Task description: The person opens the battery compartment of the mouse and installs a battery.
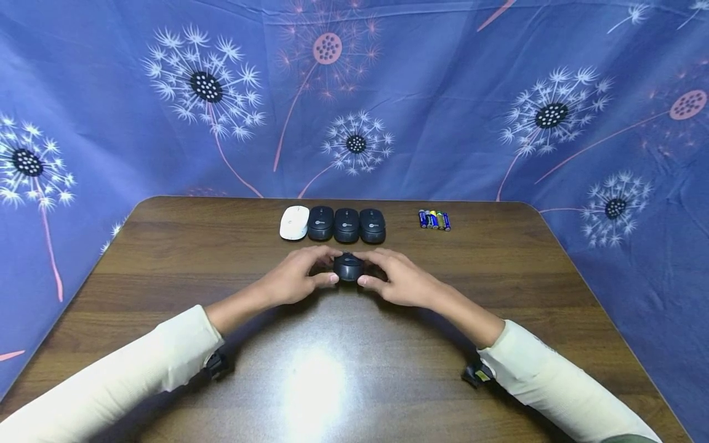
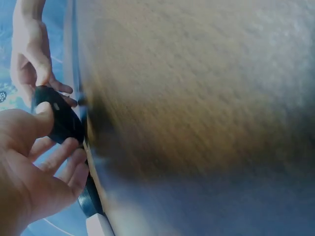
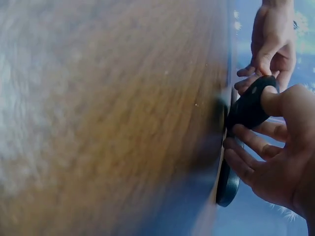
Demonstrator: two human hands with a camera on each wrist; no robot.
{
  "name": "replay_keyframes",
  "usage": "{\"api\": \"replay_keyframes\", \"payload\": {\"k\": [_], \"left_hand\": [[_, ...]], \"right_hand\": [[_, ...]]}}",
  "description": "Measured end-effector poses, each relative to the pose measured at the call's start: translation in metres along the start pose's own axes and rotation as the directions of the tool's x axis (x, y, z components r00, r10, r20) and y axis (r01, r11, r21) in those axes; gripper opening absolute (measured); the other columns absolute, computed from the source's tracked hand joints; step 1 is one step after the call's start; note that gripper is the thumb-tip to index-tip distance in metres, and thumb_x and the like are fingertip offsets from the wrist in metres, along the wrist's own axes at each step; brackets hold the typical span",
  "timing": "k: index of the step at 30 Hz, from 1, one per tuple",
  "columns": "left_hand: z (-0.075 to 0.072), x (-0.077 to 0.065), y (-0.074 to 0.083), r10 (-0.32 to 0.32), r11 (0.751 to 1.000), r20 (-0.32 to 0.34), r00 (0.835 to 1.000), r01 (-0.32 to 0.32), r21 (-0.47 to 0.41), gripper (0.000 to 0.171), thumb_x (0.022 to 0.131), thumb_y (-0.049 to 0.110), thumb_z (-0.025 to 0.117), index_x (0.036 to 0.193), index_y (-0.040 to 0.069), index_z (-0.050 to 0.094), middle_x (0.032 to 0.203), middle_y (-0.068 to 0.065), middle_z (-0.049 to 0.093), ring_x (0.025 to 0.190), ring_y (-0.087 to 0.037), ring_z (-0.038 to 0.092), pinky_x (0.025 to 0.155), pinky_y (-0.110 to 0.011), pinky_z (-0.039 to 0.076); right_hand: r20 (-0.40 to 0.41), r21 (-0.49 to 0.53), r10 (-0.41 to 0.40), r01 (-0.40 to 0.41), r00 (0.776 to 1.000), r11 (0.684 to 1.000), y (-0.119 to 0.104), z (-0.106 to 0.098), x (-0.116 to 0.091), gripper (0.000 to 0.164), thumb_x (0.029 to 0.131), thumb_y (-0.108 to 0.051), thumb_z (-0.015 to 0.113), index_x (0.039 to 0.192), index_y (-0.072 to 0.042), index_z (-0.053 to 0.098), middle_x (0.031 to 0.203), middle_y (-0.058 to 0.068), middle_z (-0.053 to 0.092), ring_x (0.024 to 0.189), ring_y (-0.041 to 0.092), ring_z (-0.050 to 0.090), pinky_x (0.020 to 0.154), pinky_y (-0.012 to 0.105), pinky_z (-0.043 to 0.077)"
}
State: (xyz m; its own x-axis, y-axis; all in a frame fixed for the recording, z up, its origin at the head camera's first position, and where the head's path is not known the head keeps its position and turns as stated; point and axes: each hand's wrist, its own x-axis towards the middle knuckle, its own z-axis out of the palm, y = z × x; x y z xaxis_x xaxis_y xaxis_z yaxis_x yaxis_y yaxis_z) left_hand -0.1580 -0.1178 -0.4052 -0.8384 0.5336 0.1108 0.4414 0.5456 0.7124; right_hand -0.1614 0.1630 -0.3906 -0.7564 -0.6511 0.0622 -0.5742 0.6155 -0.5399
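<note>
A black computer mouse [image 1: 348, 267] is held between the two hands at the middle of the table, its rear end toward the person. My left hand [image 1: 296, 275] grips its left side, thumb low and the fingers farther forward. The right hand [image 1: 400, 278] holds the opposite side in a mirrored way. In the left wrist view the left thumb [image 2: 45, 115] lies against the mouse [image 2: 61, 118], which looks tilted. The right wrist view has the right thumb [image 3: 270, 101] on the mouse [image 3: 248, 105]. Part of the mouse is hidden behind the fingers.
Just beyond the hands stands a row of mice: a white mouse [image 1: 294, 223] at the left, then three black mice [image 1: 346, 226] side by side. Several small batteries [image 1: 434, 219] lie together at the back right of the wooden table [image 1: 221, 221]. Patterned blue cloth [image 1: 443, 111] hangs behind.
</note>
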Motion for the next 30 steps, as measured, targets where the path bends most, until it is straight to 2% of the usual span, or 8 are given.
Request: {"api": "replay_keyframes", "payload": {"k": [3, 7, 11, 15, 18, 21, 24, 30], "left_hand": [[-0.003, -0.002, 0.012, -0.033, 0.999, -0.011, 0.999, 0.032, -0.025, 0.043, 0.109, 0.019, 0.076, 0.15, 0.006, 0.069, 0.132, -0.013, 0.081, 0.125, -0.031, 0.076, 0.118, -0.057, 0.059], [-0.002, 0.0, 0.015, -0.038, 0.998, -0.04, 0.998, 0.036, -0.06, 0.037, 0.112, 0.018, 0.072, 0.147, 0.005, 0.072, 0.133, -0.012, 0.079, 0.123, -0.029, 0.076, 0.118, -0.054, 0.061], [-0.001, 0.002, 0.014, -0.054, 0.994, -0.057, 0.997, 0.048, -0.095, 0.034, 0.114, 0.02, 0.069, 0.144, 0.005, 0.073, 0.133, -0.013, 0.077, 0.123, -0.028, 0.075, 0.115, -0.05, 0.063], [0.0, 0.004, 0.015, -0.062, 0.994, -0.073, 0.995, 0.055, -0.093, 0.032, 0.116, 0.023, 0.066, 0.142, 0.006, 0.075, 0.129, -0.013, 0.076, 0.12, -0.025, 0.074, 0.109, -0.047, 0.066], [0.001, 0.006, 0.016, -0.073, 0.993, -0.071, 0.995, 0.066, -0.101, 0.032, 0.117, 0.024, 0.064, 0.141, 0.007, 0.075, 0.131, -0.013, 0.077, 0.121, -0.026, 0.075, 0.109, -0.048, 0.066], [0.003, 0.006, 0.016, -0.095, 0.99, -0.057, 0.994, 0.088, -0.114, 0.033, 0.119, 0.028, 0.06, 0.14, 0.008, 0.075, 0.134, -0.012, 0.079, 0.124, -0.028, 0.076, 0.112, -0.053, 0.064], [0.004, 0.007, 0.015, -0.125, 0.986, -0.049, 0.991, 0.119, -0.118, 0.035, 0.12, 0.032, 0.057, 0.139, 0.009, 0.075, 0.132, -0.01, 0.081, 0.124, -0.027, 0.076, 0.113, -0.053, 0.062], [0.007, 0.007, 0.017, -0.176, 0.968, -0.023, 0.984, 0.168, -0.185, 0.039, 0.122, 0.035, 0.052, 0.139, 0.007, 0.073, 0.122, -0.013, 0.082, 0.094, -0.021, 0.08, 0.088, -0.039, 0.068]], "right_hand": [[-0.028, 0.055, 0.003, -0.002, 1.0, 0.998, 0.003, 0.0, 0.0, 0.049, 0.113, -0.029, 0.07, 0.157, -0.007, 0.065, 0.142, 0.015, 0.074, 0.128, 0.03, 0.074, 0.114, 0.056, 0.062], [-0.06, 0.135, 0.055, -0.046, 0.997, 0.99, 0.003, -0.001, 0.001, 0.039, 0.116, -0.028, 0.067, 0.151, -0.011, 0.071, 0.131, 0.012, 0.074, 0.117, 0.025, 0.074, 0.103, 0.05, 0.065], [-0.057, 0.222, 0.145, -0.129, 0.988, 0.967, 0.002, -0.002, 0.004, 0.035, 0.117, -0.029, 0.064, 0.146, -0.012, 0.075, 0.125, 0.011, 0.071, 0.106, 0.02, 0.071, 0.094, 0.04, 0.062], [-0.032, 0.303, 0.196, -0.178, 0.98, 0.936, 0.0, -0.003, 0.006, 0.037, 0.119, -0.03, 0.058, 0.142, -0.007, 0.075, 0.126, 0.015, 0.075, 0.104, 0.024, 0.076, 0.094, 0.041, 0.066], [-0.001, 0.405, 0.211, -0.192, 0.978, 0.894, -0.001, -0.002, 0.008, 0.038, 0.121, -0.029, 0.054, 0.141, -0.002, 0.073, 0.132, 0.021, 0.079, 0.113, 0.032, 0.082, 0.101, 0.045, 0.07], [0.035, 0.534, 0.224, -0.208, 0.974, 0.819, -0.003, 0.001, 0.009, 0.039, 0.123, -0.024, 0.051, 0.142, 0.004, 0.07, 0.138, 0.028, 0.077, 0.119, 0.039, 0.081, 0.105, 0.048, 0.07], [0.059, 0.623, 0.239, -0.223, 0.969, 0.75, -0.004, 0.005, 0.01, 0.04, 0.123, -0.02, 0.047, 0.143, 0.009, 0.067, 0.137, 0.033, 0.075, 0.117, 0.04, 0.081, 0.104, 0.047, 0.07], [0.076, 0.696, 0.277, -0.25, 0.958, 0.673, -0.007, 0.009, 0.011, 0.042, 0.124, -0.02, 0.044, 0.144, 0.011, 0.064, 0.132, 0.034, 0.075, 0.105, 0.028, 0.082, 0.097, 0.044, 0.072]]}}
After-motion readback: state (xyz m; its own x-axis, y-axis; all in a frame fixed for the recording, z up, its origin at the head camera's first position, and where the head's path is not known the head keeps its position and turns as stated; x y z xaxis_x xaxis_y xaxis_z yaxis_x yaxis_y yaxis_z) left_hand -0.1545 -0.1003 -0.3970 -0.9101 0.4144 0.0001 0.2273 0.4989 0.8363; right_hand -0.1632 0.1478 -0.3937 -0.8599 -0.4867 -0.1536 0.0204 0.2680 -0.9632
